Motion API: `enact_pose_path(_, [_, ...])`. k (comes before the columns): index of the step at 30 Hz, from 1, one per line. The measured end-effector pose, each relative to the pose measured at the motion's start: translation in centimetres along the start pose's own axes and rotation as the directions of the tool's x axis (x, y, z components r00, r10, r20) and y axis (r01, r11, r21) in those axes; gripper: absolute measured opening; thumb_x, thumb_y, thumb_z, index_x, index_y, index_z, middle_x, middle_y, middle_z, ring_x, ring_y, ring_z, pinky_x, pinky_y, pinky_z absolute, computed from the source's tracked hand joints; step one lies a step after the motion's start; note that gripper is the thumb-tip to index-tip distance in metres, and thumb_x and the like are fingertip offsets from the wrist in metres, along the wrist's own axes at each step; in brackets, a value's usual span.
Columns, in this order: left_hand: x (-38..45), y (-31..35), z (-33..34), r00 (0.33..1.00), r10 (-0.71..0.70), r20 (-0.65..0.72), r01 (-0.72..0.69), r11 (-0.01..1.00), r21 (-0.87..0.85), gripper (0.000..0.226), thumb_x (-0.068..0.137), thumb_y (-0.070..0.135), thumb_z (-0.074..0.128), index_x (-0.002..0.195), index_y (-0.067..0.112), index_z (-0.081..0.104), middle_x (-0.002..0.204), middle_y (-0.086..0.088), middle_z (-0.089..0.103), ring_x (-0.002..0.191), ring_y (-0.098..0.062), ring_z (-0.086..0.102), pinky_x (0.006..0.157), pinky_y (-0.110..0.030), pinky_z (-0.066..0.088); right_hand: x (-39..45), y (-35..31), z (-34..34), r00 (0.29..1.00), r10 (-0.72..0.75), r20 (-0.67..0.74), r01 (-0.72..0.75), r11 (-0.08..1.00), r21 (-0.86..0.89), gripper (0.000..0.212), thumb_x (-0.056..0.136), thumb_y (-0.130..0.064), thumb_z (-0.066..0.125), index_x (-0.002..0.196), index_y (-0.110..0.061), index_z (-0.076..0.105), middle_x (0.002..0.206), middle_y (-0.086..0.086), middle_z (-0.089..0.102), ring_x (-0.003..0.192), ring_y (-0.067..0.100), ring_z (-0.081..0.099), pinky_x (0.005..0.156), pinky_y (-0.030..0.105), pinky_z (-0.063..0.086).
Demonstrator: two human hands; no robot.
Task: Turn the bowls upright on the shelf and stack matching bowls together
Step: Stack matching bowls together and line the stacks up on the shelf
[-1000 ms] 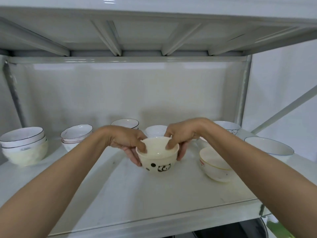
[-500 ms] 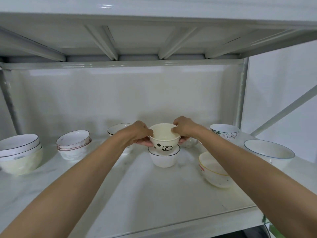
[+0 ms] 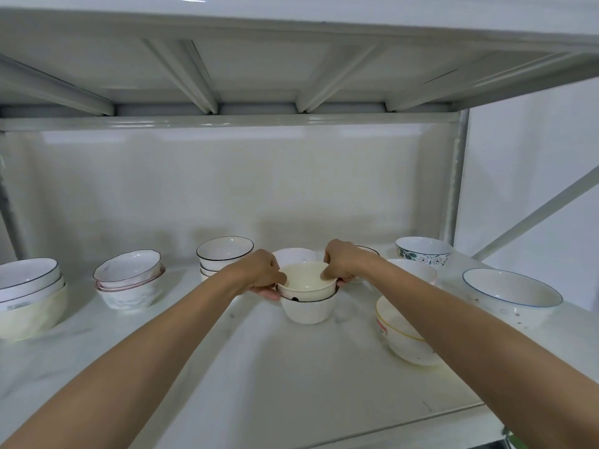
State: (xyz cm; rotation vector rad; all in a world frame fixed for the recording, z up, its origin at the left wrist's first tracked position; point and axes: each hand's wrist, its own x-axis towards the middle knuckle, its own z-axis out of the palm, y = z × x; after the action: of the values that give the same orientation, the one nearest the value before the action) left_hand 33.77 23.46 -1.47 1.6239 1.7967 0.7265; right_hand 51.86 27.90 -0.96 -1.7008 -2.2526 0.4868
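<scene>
A yellow-rimmed bowl (image 3: 402, 332) is leaning tilted at the near right of the shelf (image 3: 259, 384). Mid-shelf, the left hand (image 3: 259, 277) and right hand (image 3: 340, 264) are each pinching the rim of a cream bowl (image 3: 306, 281), thumbs inside, as it is sitting nested in a white dark-rimmed bowl (image 3: 308, 309); whether it is fully seated is hard to tell. Farther back, a black-rimmed stack (image 3: 223, 254) and a floral bowl (image 3: 423, 252) are standing upright.

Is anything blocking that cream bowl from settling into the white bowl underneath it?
Nothing visible does. The cream bowl already sits partly inside the white bowl, held at the rim by the left hand and right hand. Only the fingers under its rim need to slip away.
</scene>
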Motion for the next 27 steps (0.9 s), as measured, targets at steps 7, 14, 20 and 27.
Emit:
enact_pose_path(7, [-1.2,-0.1,-0.2,0.978,-0.136,0.157,0.124,0.989,0.083,0.043,0.095,0.034,0.053,0.121,0.001,0.047,0.095,-0.015,0.07,0.059,-0.021,0.072,0.052,-0.017,0.054,0.7,0.5,-0.6,0.972,0.119,0.202,-0.136,0.988,0.074,0.032,0.086,-0.023,0.072,0.096,0.001,0.052,0.077,0.019,0.065,0.061,0.03,0.068,0.069,0.038,0.061])
enact_pose_path(14, [-0.6,-0.5,-0.3,0.957,-0.109,0.27,0.16,0.971,-0.178,0.038,0.092,0.009,0.052,0.116,-0.021,0.051,0.09,-0.03,0.067,0.064,-0.027,0.073,0.07,-0.03,0.062,1.5,0.9,-0.8,0.918,0.093,0.385,-0.193,0.954,0.229,0.035,0.084,0.002,0.064,0.113,0.02,0.058,0.069,0.019,0.07,0.07,0.03,0.071,0.087,0.039,0.058])
enact_pose_path(20, [1.2,1.6,-2.6,0.995,-0.061,0.073,0.078,0.964,-0.255,0.031,0.09,0.011,0.053,0.108,-0.015,0.054,0.071,-0.025,0.069,0.062,-0.029,0.072,0.073,-0.033,0.061,2.9,-0.5,-3.2,0.981,0.079,0.175,-0.133,0.936,0.325,0.031,0.087,0.002,0.059,0.115,0.016,0.056,0.074,0.024,0.067,0.053,0.025,0.069,0.074,0.038,0.061])
enact_pose_path(27, [4.1,2.8,-2.0,0.967,0.012,-0.256,-0.105,0.931,-0.35,0.022,0.093,0.022,0.049,0.094,0.0,0.054,0.071,-0.017,0.064,0.065,-0.034,0.072,0.077,-0.035,0.058,7.1,-2.0,-3.9,0.981,0.088,-0.173,-0.023,0.938,0.346,0.028,0.086,-0.001,0.049,0.113,0.002,0.057,0.1,0.022,0.065,0.045,0.025,0.064,0.058,0.033,0.061])
